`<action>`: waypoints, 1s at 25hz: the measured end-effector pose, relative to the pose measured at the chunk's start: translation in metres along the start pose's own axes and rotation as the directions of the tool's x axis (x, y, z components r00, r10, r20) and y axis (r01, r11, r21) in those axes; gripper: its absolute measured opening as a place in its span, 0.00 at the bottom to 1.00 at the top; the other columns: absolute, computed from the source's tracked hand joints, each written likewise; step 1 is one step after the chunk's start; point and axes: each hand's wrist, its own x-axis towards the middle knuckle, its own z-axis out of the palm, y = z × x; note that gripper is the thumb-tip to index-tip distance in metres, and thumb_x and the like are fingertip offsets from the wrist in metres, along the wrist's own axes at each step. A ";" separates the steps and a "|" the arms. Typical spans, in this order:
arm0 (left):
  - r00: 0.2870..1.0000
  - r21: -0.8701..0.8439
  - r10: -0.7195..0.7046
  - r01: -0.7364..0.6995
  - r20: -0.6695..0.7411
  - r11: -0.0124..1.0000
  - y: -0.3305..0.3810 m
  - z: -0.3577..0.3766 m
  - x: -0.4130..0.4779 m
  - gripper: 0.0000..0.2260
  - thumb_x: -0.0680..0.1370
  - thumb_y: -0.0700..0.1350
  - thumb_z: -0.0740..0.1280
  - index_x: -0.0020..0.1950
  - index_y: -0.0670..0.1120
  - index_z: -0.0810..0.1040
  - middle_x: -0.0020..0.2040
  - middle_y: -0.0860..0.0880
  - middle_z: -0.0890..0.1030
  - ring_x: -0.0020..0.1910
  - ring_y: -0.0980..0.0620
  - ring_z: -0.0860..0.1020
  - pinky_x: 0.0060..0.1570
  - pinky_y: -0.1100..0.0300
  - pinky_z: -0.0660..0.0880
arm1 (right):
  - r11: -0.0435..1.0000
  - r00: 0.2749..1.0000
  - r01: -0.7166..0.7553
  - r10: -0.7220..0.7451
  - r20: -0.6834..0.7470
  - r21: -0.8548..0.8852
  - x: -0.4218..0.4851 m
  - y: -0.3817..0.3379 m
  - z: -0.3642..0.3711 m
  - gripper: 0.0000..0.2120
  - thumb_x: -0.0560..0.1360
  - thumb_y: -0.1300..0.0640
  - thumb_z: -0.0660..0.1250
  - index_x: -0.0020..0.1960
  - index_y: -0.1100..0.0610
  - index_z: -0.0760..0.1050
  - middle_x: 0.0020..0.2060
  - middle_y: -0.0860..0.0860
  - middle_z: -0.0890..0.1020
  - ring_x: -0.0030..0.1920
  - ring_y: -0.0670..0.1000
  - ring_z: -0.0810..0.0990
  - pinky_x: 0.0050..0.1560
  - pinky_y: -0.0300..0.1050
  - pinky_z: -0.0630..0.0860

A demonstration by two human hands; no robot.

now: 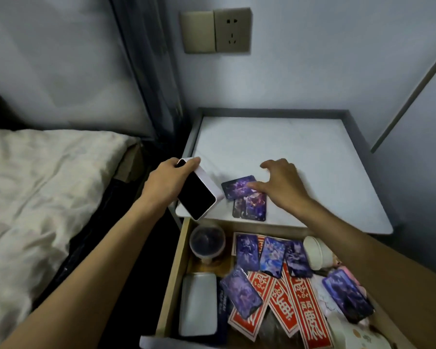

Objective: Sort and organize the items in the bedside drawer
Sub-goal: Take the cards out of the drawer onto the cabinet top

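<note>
The bedside drawer stands pulled out below the nightstand top. Inside lie several purple picture cards, red paper strips, a lidded plastic cup, a white case and a white jar. My left hand grips a white box with a black face at the top's front left corner. My right hand has spread fingers, its thumb touching two purple cards lying on the top.
A bed with a cream sheet lies to the left, a dark gap between it and the nightstand. A wall socket sits above. A raised grey rim borders the nightstand top at back and sides.
</note>
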 end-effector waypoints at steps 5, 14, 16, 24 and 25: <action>1.000 -0.040 0.005 -0.004 0.026 0.999 0.023 0.011 0.033 0.29 0.64 0.72 0.64 0.51 0.50 0.80 0.48 0.46 0.83 0.47 0.44 0.82 0.51 0.44 0.81 | 0.897 0.921 0.118 -0.260 0.292 0.426 -0.018 -0.044 -0.005 0.30 0.73 0.38 0.67 0.72 0.47 0.66 0.62 0.47 0.76 0.54 0.46 0.80 0.55 0.43 0.79; 0.981 0.111 0.149 -0.163 0.121 0.980 0.021 0.039 0.089 0.31 0.77 0.62 0.65 0.73 0.45 0.67 0.70 0.44 0.72 0.65 0.45 0.73 0.62 0.57 0.68 | 0.872 0.994 -0.092 0.051 0.098 0.481 0.120 -0.038 -0.003 0.07 0.77 0.63 0.55 0.50 0.58 0.71 0.33 0.54 0.74 0.31 0.50 0.71 0.30 0.41 0.66; 0.969 0.254 0.159 -0.204 0.188 0.945 0.010 0.051 0.094 0.30 0.76 0.58 0.68 0.74 0.47 0.66 0.71 0.43 0.70 0.67 0.45 0.71 0.60 0.58 0.68 | 0.890 0.991 -0.128 0.093 0.101 0.437 0.148 -0.037 0.005 0.05 0.77 0.61 0.54 0.44 0.57 0.68 0.32 0.54 0.72 0.31 0.51 0.68 0.30 0.42 0.63; 0.929 0.502 0.243 -0.356 0.277 0.788 -0.015 0.074 0.088 0.38 0.74 0.64 0.66 0.77 0.48 0.58 0.75 0.46 0.60 0.76 0.46 0.55 0.73 0.50 0.57 | 0.901 0.980 -0.180 0.127 0.156 0.395 0.184 -0.037 0.024 0.03 0.77 0.57 0.63 0.45 0.57 0.72 0.35 0.52 0.77 0.37 0.52 0.74 0.37 0.44 0.69; 0.908 0.509 0.290 -0.411 0.303 0.756 -0.016 0.077 0.079 0.38 0.74 0.66 0.64 0.77 0.48 0.58 0.75 0.46 0.59 0.75 0.46 0.54 0.73 0.50 0.57 | 0.898 0.979 -0.180 0.125 0.158 0.403 0.180 -0.035 0.024 0.05 0.76 0.56 0.64 0.49 0.58 0.73 0.38 0.52 0.77 0.40 0.52 0.75 0.41 0.45 0.71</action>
